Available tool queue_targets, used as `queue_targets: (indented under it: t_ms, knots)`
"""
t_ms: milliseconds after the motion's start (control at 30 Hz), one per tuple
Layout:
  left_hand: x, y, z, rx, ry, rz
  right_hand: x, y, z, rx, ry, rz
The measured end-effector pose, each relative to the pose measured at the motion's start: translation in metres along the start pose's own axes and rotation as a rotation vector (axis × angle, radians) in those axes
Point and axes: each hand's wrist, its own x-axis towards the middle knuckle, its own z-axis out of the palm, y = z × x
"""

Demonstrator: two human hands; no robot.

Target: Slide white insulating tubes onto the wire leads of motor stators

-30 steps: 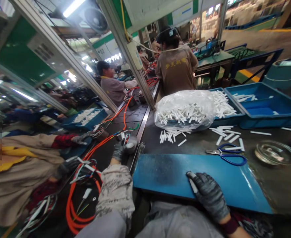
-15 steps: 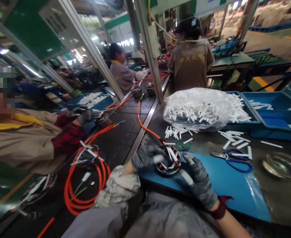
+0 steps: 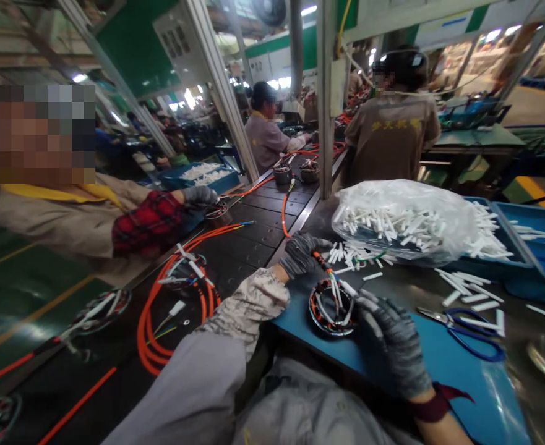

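A round motor stator with coloured wires and white sleeves lies on the blue mat. My left hand, in a grey glove, is closed round the orange cable just behind the stator. My right hand, gloved too, has its fingers bent against the stator's right side, by a white sleeve; its fingertips are partly hidden. Blue-handled scissors lie on the mat's right part. Loose white sleeves are scattered behind them.
A clear bag of white sleeves leans on blue bins at the right. On the left, a conveyor carries coiled orange cable and other stators. A co-worker's gloved hand touches one stator. A metal post rises behind.
My left hand has moved from over the stator up to the orange cable and closed on it. My right hand has come against the stator's side. The view has swung left.
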Motion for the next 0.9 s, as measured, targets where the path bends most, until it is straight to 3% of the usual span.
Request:
queue_targets:
  t_ms: [100,167,233,333,500,667,767,900]
  knots:
    - [-0.028,0.002,-0.015,-0.041,0.084,-0.128,0.013,0.015,-0.027,-0.067,0.095,0.193]
    - [-0.044,-0.002,-0.016,-0.090,0.088,-0.178,0.017,0.020,-0.041,-0.033,0.112,0.262]
    - [-0.055,-0.012,-0.010,-0.164,0.056,-0.197,0.015,0.017,-0.045,0.034,0.075,0.187]
    - [-0.062,-0.028,0.005,-0.295,-0.021,-0.178,0.005,0.006,-0.029,0.043,-0.024,-0.027]
    - [-0.061,-0.037,0.015,-0.460,-0.093,-0.143,-0.006,0.000,0.005,-0.047,-0.054,-0.135]
    - [-0.054,-0.025,-0.001,-0.541,-0.167,-0.080,-0.005,-0.003,0.007,-0.012,-0.065,-0.064]
    - [-0.039,-0.012,-0.009,-0.494,-0.106,-0.116,-0.007,-0.003,0.005,-0.067,-0.033,-0.051]
    - [-0.016,0.010,-0.021,-0.323,0.057,-0.172,-0.009,0.014,0.002,-0.034,-0.042,0.098]
